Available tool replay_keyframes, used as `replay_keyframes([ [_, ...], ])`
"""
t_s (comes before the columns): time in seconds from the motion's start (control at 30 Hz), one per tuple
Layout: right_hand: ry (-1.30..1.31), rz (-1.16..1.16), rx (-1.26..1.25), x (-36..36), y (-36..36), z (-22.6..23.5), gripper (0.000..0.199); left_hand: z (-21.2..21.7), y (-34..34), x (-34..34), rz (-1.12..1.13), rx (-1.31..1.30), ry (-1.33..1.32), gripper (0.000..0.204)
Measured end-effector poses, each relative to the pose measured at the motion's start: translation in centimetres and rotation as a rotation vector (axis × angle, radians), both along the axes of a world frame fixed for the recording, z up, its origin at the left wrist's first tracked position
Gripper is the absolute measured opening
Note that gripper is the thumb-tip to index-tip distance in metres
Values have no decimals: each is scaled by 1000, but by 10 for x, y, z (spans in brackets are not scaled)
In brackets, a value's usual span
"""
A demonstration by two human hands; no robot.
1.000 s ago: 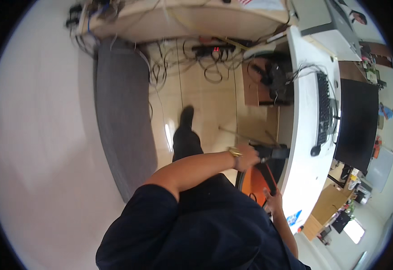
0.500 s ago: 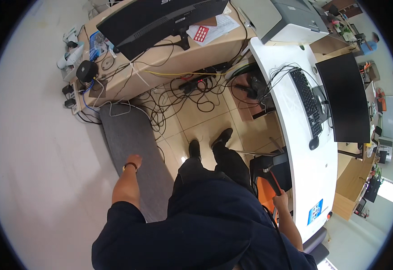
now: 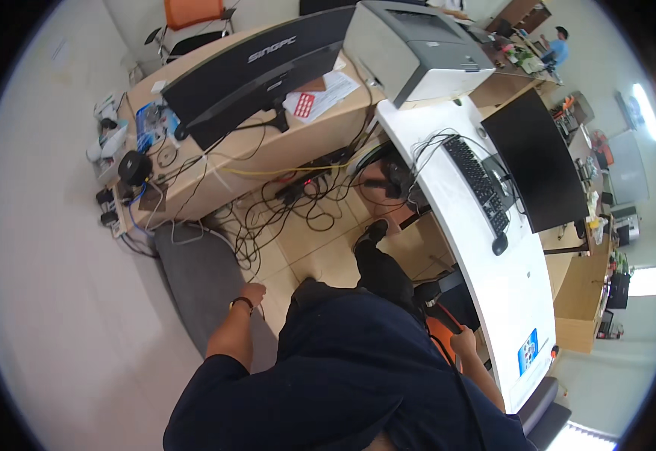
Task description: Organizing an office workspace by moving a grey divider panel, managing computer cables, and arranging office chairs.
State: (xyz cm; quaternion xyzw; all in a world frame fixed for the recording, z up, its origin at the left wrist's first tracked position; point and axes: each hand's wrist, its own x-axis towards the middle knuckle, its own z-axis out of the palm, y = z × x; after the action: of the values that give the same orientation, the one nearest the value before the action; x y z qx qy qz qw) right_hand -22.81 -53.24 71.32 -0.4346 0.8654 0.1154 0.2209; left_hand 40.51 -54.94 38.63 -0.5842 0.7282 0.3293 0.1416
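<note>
My left hand, with a dark band at its wrist, hangs over the grey padded bench by its inner edge. Its fingers look loosely curled, and nothing shows in them. At the right, below the white desk's edge, my right hand is wrapped round the end of a black bar with a red edge. The bar lies beside an orange chair part; whether it belongs to the chair I cannot tell. A black cable runs down over my dark shirt at that side.
Tangled black cables cover the tiled floor ahead, under a wooden desk with a monitor. The white desk at the right bears a printer, a keyboard, a mouse and a second monitor.
The view has shifted forward and turned. My left hand has moved right, toward the bench's inner edge. My left shoe is now hidden by my body; my right hand keeps its grip.
</note>
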Motion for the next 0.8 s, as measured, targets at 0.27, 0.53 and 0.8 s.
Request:
replay_keyframes([
  [0.27,-34,-169,-29,22,-2,25,38,35,-56,20,199,209,100,14],
  [0.53,-6,-188,-116,14,-1,13,33,47,-146,35,-435,50,-303,16],
  [0.8,-80,-107,-504,-7,4,6,38,176,-181,-82,428,245,227,30],
])
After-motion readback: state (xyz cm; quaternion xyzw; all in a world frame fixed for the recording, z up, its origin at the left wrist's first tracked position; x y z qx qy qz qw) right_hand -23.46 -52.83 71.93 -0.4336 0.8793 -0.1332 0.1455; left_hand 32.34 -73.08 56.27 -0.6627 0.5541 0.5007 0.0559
